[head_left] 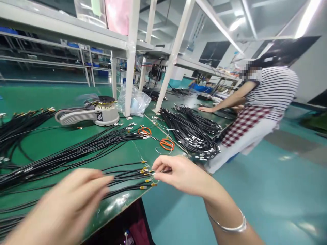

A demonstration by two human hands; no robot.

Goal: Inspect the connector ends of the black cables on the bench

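Thin black cables (76,153) with small gold connector ends lie fanned across the green table (33,98). My right hand (178,173), a silver bangle on its wrist, pinches the gold tip of one cable (150,171) at the table's near corner. My left hand (66,207) is blurred by motion and hovers low over the cables at the near edge, fingers stretched toward the same cable ends. Nothing shows in it.
A grey tape dispenser (89,114) sits mid-table. Orange-handled scissors (167,144) lie by a coiled cable bundle (194,132). White shelf posts (131,58) rise from the table, with a clear plastic bag (134,100) beside them. A person in a striped shirt (265,102) leans over the table at right.
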